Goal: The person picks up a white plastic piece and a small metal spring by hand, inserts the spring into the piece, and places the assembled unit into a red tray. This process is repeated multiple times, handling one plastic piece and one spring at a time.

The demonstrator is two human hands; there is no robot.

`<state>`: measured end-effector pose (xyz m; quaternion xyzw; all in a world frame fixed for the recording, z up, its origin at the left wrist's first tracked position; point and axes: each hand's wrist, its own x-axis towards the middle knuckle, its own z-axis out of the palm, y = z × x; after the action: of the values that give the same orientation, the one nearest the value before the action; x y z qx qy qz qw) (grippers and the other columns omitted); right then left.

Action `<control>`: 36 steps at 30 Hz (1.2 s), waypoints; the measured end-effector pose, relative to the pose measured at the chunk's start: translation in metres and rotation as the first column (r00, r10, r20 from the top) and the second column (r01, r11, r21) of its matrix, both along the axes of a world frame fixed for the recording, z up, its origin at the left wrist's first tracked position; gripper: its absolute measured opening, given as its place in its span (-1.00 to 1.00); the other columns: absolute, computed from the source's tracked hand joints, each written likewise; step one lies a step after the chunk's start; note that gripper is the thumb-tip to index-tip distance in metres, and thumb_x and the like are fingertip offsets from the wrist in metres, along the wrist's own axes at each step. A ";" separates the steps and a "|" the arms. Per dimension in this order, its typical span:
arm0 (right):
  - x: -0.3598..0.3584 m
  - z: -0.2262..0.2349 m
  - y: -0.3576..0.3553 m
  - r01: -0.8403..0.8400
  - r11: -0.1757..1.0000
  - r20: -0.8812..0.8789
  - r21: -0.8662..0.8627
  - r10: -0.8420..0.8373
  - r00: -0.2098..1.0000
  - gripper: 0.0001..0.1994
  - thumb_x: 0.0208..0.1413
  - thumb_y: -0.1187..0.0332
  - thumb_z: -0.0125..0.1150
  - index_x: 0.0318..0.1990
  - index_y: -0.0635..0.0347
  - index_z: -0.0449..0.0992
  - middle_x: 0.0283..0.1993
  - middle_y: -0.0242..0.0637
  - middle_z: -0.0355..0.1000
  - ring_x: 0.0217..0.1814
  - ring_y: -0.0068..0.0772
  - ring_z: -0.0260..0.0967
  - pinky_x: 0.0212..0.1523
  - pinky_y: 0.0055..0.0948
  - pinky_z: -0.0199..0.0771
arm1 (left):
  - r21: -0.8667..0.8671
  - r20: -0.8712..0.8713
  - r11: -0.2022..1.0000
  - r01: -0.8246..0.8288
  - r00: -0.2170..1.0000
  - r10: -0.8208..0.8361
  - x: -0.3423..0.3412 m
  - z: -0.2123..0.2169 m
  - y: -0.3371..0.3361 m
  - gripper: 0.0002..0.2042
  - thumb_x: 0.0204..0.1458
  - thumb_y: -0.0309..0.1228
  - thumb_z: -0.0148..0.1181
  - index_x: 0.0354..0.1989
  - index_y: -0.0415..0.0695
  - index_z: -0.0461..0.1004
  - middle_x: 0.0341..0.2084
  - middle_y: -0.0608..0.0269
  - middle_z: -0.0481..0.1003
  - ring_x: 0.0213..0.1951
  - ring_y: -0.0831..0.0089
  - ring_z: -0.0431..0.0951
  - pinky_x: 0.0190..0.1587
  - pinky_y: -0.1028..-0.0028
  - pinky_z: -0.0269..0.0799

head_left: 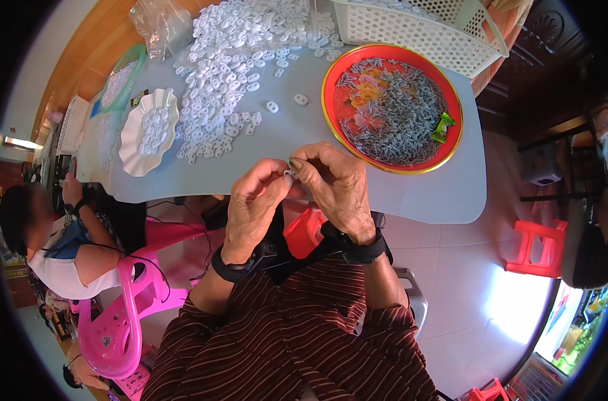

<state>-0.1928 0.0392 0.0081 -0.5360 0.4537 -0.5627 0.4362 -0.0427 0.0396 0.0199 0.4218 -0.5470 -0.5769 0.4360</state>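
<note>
My left hand [258, 207] and my right hand [337, 190] meet just past the table's near edge. Between the fingertips of my left hand is a small white plastic piece [289, 173], mostly covered by the fingers. My right thumb and forefinger pinch right beside it; whether they grip the same piece or a screw is hidden. Beyond my hands, a heap of white oval pieces with holes [217, 100] spreads over the grey table [284, 134]. To the right, a round red tray with a gold rim [337, 117] holds many small grey metal screws [401, 127].
A white scalloped dish [133, 157] with white pieces stands at left, near a green basket [138, 63]. A white perforated basket [411, 40] is behind the tray, which holds a green wrapper [443, 127]. Another person [76, 247] sits left by a pink chair [127, 314].
</note>
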 end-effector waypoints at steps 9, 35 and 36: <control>0.001 -0.003 -0.001 -0.020 0.999 -0.022 -0.028 0.019 1.000 -0.92 0.01 0.49 0.28 -0.37 0.29 0.52 -0.49 -0.25 0.47 -0.50 -0.47 0.44 -0.48 -0.53 0.42 | -0.094 0.109 0.995 0.030 0.994 -0.020 0.003 -0.010 -0.002 -0.81 0.16 -0.38 0.09 -0.23 -0.31 0.41 -0.49 0.41 0.38 -0.41 0.70 0.29 -0.34 0.66 0.25; 0.005 -0.005 0.000 0.071 0.997 -0.009 0.020 -0.071 0.997 -0.92 0.03 0.55 0.22 -0.30 0.31 0.47 -0.56 -0.28 0.43 -0.54 -0.61 0.37 -0.49 -0.58 0.36 | -0.512 0.385 0.858 -0.047 0.880 0.278 -0.001 -0.006 -0.027 -0.84 0.11 -0.54 0.02 -0.14 -0.27 0.38 -0.36 0.07 0.45 -0.34 0.28 0.45 -0.29 0.39 0.37; 0.005 -0.003 0.000 0.062 0.998 -0.021 0.010 -0.062 0.998 -0.92 0.04 0.55 0.21 -0.30 0.31 0.46 -0.58 -0.30 0.41 -0.56 -0.63 0.34 -0.51 -0.59 0.35 | -0.514 0.386 0.857 -0.046 0.880 0.278 -0.001 -0.010 -0.031 -0.84 0.11 -0.54 0.02 -0.14 -0.27 0.38 -0.36 0.07 0.45 -0.34 0.28 0.45 -0.29 0.39 0.37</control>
<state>-0.1875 0.0396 0.0052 -0.5253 0.4776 -0.5678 0.4166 -0.0441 0.0086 0.0104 0.4639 -0.7216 -0.2666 0.4393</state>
